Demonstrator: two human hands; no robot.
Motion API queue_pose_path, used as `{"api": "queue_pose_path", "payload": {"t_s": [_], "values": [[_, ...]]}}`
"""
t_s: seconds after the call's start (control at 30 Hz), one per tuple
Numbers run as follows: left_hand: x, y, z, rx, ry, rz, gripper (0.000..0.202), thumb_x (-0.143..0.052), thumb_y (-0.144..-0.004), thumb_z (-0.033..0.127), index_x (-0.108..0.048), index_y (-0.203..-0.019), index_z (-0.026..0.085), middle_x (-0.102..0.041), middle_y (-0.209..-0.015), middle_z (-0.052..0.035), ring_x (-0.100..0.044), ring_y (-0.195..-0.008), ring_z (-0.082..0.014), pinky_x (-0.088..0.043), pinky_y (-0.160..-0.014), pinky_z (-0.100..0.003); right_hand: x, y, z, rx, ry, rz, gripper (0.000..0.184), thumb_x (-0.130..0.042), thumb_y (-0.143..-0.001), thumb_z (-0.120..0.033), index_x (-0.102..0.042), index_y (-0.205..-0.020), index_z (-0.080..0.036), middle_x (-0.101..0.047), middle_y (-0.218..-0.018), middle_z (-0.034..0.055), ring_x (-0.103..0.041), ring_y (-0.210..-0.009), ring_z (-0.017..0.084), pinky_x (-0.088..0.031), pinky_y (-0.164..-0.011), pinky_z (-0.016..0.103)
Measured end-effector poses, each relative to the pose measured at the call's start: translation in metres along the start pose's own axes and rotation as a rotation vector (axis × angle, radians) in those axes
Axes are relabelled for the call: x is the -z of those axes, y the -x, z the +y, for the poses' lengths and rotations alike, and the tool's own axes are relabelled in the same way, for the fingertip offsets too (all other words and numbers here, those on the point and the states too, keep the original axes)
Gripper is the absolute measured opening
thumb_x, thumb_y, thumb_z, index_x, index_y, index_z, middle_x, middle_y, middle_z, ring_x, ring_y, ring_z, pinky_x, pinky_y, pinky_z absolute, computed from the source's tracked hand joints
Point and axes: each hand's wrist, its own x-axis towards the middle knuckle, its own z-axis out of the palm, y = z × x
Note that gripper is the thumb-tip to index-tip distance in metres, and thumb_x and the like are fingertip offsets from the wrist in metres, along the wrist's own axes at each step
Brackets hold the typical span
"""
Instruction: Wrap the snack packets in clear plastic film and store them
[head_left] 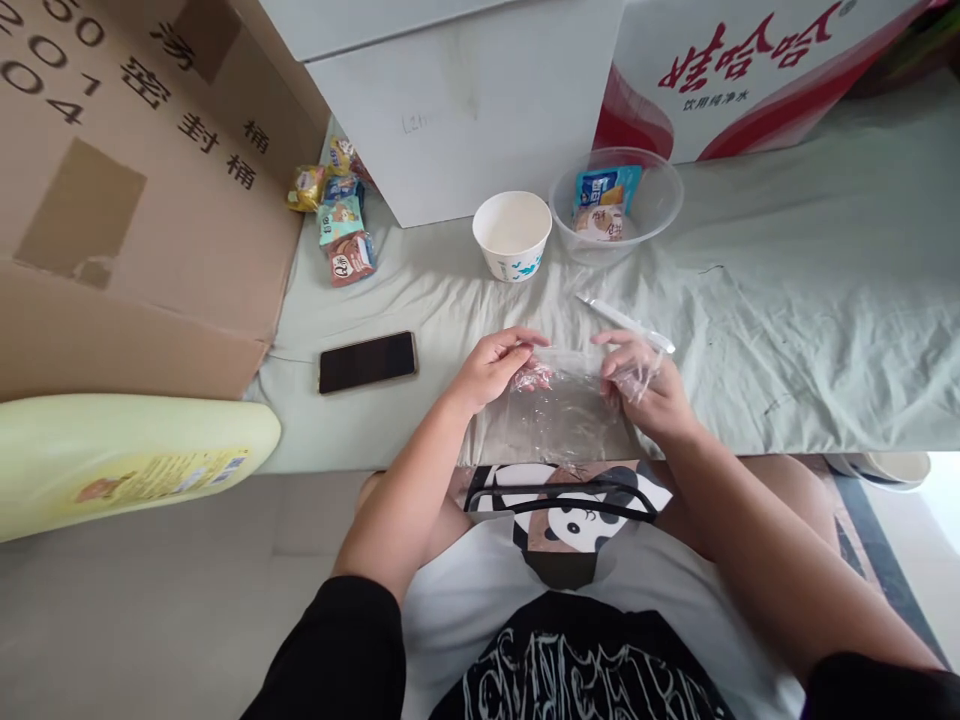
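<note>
- The left hand (491, 370) has its thumb and forefinger pinched on one end of a clear plastic bag (574, 400).
- The right hand (649, 385) is at the other end, plastic bunched against its fingers; blur there means I cannot tell whether they grip it.
- The bag spans both hands at the table's near edge, its lower part hanging toward the person's lap.
- Beyond the hands stands a paper cup (499, 262), upright, its white inside showing, blue print on its wall.
- Just right of the cup is a clear plastic bowl (670, 208), holding a blue packet (624, 183) and, nearer its front, a pale packet (600, 224).
- A white, pen-like tool (626, 322) lies slanted between the bowl and the right hand.
- Wrapped snacks (341, 220) are clustered left of the cup, beside a large cardboard box (187, 260).
- A phone (367, 362) lies face up nearer the person.
</note>
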Motion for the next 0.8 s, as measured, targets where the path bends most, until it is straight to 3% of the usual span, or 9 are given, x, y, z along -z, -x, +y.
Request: {"api": "queue_pose_path", "payload": {"t_s": [0.1, 0.17, 0.3, 0.37, 0.43, 0.53, 0.6, 0.73, 0.8], "values": [[0.002, -0.001, -0.003, 0.017, 0.015, 0.014, 0.018, -0.071, -0.082, 0.033, -0.073, -0.089, 0.017, -0.077, -0.078, -0.0034, -0.074, -0.066, -0.0149, -0.054, -0.059, -0.024, 0.003, 0.001, 0.001, 0.076, 0.116, 0.096, 0.026, -0.078, -0.083, -0.037, -0.066, -0.064, -0.023, -0.068, -0.103, 0.0087, -0.064, -0.119, 0.032, -0.055, -0.096, 0.051], [0.003, -0.003, -0.004, -0.001, -0.006, 0.035, 0.013, -0.071, -0.078, 0.029, -0.073, -0.078, 0.017, -0.076, -0.077, -0.0038, -0.072, -0.069, -0.0144, -0.054, -0.062, -0.024, 0.006, 0.001, 0.001, 0.065, 0.102, 0.112, 0.022, -0.071, -0.086, -0.035, -0.069, -0.067, -0.025, -0.067, -0.108, 0.0076, -0.06, -0.127, 0.033, -0.049, -0.105, 0.056], [0.006, -0.009, -0.006, -0.071, -0.006, 0.069, 0.03, -0.065, -0.083, 0.044, -0.075, -0.072, 0.017, -0.077, -0.08, -0.007, -0.072, -0.078, -0.0175, -0.057, -0.071, -0.029, 0.009, 0.002, 0.005, -0.009, -0.038, 0.148, 0.031, -0.051, -0.096, -0.052, -0.071, -0.107, -0.031, -0.066, -0.123, 0.0075, -0.062, -0.123, 0.032, -0.055, -0.095, 0.051], [0.008, -0.012, -0.008, -0.122, -0.054, 0.092, 0.038, -0.067, -0.085, 0.052, -0.073, -0.071, 0.017, -0.076, -0.08, -0.0075, -0.072, -0.082, -0.0179, -0.057, -0.076, -0.03, 0.009, 0.001, 0.008, -0.108, -0.135, 0.145, 0.049, -0.041, -0.097, -0.062, -0.056, -0.134, -0.034, -0.06, -0.135, 0.0085, -0.07, -0.104, 0.027, -0.059, -0.082, 0.046], [0.008, -0.013, -0.01, -0.173, -0.106, 0.12, 0.033, -0.079, -0.079, 0.05, -0.071, -0.077, 0.018, -0.075, -0.084, -0.0054, -0.072, -0.084, -0.0165, -0.055, -0.079, -0.028, 0.006, 0.001, 0.011, -0.214, -0.162, 0.102, 0.063, -0.049, -0.093, -0.066, -0.039, -0.148, -0.036, -0.057, -0.139, 0.0105, -0.07, -0.087, 0.021, -0.059, -0.071, 0.04], [0.007, -0.014, -0.013, -0.211, -0.019, 0.144, 0.056, -0.09, -0.068, 0.042, -0.063, -0.114, 0.025, -0.075, -0.107, -0.003, -0.075, -0.092, -0.0177, -0.056, -0.088, -0.033, -0.001, 0.002, 0.013, -0.263, -0.075, 0.069, 0.082, -0.074, -0.083, -0.051, -0.031, -0.151, -0.034, -0.065, -0.119, 0.0084, -0.065, -0.075, 0.017, -0.056, -0.065, 0.035], [0.005, -0.013, -0.015, -0.166, 0.064, 0.124, 0.077, -0.091, -0.067, 0.04, -0.051, -0.133, 0.031, -0.074, -0.116, -0.0038, -0.076, -0.1, -0.0214, -0.056, -0.095, -0.039, -0.006, 0.003, 0.011, -0.216, -0.037, 0.104, 0.076, -0.075, -0.084, -0.041, -0.035, -0.148, -0.032, -0.067, -0.1, 0.0039, -0.063, -0.074, 0.018, -0.056, -0.066, 0.034], [-0.003, -0.012, -0.015, 0.005, 0.046, 0.047, 0.054, -0.089, -0.068, 0.036, -0.062, -0.112, 0.02, -0.079, -0.099, -0.0069, -0.078, -0.096, -0.0242, -0.056, -0.093, -0.04, -0.01, 0.003, 0.005, -0.136, -0.086, 0.213, 0.065, -0.076, -0.083, -0.038, -0.045, -0.14, -0.032, -0.068, -0.094, 0.002, -0.066, -0.085, 0.019, -0.058, -0.074, 0.035], [-0.007, -0.009, -0.011, -0.009, 0.048, 0.051, 0.042, -0.088, -0.07, 0.037, -0.066, -0.1, 0.018, -0.08, -0.095, -0.0071, -0.078, -0.092, -0.0225, -0.057, -0.09, -0.036, -0.008, 0.002, 0.002, -0.174, -0.102, 0.164, 0.053, -0.079, -0.08, -0.041, -0.057, -0.126, -0.028, -0.07, -0.095, 0.0033, -0.067, -0.086, 0.02, -0.057, -0.073, 0.035]]}}
